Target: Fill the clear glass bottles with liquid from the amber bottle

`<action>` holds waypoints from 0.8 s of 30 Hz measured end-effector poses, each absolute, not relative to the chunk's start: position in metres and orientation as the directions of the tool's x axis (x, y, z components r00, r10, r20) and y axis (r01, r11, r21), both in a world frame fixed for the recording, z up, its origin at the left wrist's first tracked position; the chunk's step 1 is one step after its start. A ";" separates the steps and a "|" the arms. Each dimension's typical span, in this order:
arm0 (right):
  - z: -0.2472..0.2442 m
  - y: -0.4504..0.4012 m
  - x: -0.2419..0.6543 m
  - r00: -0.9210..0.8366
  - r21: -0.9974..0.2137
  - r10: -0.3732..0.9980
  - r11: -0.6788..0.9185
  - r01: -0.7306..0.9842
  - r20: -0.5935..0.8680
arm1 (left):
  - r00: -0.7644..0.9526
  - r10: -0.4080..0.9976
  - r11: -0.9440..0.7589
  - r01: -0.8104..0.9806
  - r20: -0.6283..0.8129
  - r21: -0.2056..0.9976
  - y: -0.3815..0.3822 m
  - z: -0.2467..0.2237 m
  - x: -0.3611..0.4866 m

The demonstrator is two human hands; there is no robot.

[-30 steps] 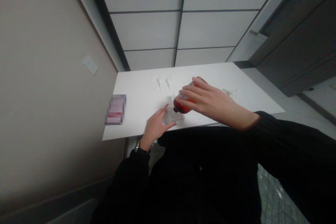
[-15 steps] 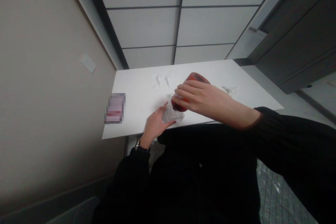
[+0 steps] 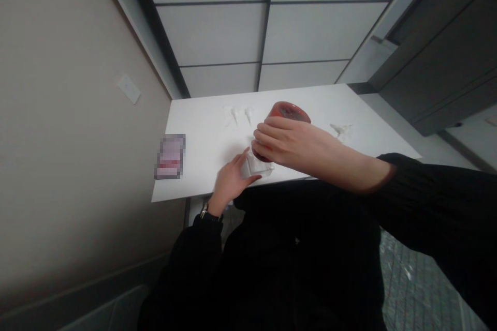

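Note:
In the head view my right hand [image 3: 285,137] is wrapped round a red bottle [image 3: 287,109]. The bottle is tilted, its base up and away from me and its lower end over a clear plastic container [image 3: 257,167]. Most of the bottle's middle is hidden by my fingers, and I cannot tell whether anything flows from it. My left hand [image 3: 233,176] grips the container from the left side, thumb at the near edge and fingers at the far edge. The container rests near the front edge of the white table [image 3: 198,165].
Two small white nozzle-like pieces [image 3: 249,115] lie at the back of the table. Another white piece [image 3: 341,130] lies to the right, beyond my right forearm. A blurred pinkish item [image 3: 170,156] is at the left edge, near the wall [image 3: 77,114].
My right hand has shifted slightly left and the bottle's base shows a little more from above. My left hand stays on the container. The view has tilted slightly.

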State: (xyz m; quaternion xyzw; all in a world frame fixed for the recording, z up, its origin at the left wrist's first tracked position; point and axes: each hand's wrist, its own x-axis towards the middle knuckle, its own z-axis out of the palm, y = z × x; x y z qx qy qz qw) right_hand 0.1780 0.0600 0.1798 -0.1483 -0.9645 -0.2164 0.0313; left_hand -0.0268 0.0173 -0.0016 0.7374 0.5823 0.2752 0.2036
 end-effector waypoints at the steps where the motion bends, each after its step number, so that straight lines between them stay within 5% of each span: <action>1: 0.181 0.059 0.176 -0.956 0.424 0.274 0.858 0.291 0.102 | 0.173 0.970 -0.242 0.747 0.170 0.620 0.017 -0.001 -0.027; 8: 0.185 0.055 0.167 -0.960 0.519 0.279 0.822 0.233 -0.010 | 0.168 0.972 -0.232 0.759 0.162 0.609 0.019 -0.003 -0.027; 17: 0.169 0.053 0.197 -0.895 0.462 0.402 0.767 0.445 0.194 | 0.130 0.976 -0.214 0.715 0.174 0.666 0.018 0.002 -0.025; 21: 0.147 0.053 0.215 -0.820 0.346 0.475 0.747 0.568 0.319 | 0.126 0.977 -0.211 0.706 0.173 0.676 0.016 0.003 -0.025; 24: 0.124 0.053 0.227 -0.735 0.149 0.551 0.751 0.643 0.396 | 0.114 0.984 -0.179 0.704 0.140 0.688 0.014 0.005 -0.025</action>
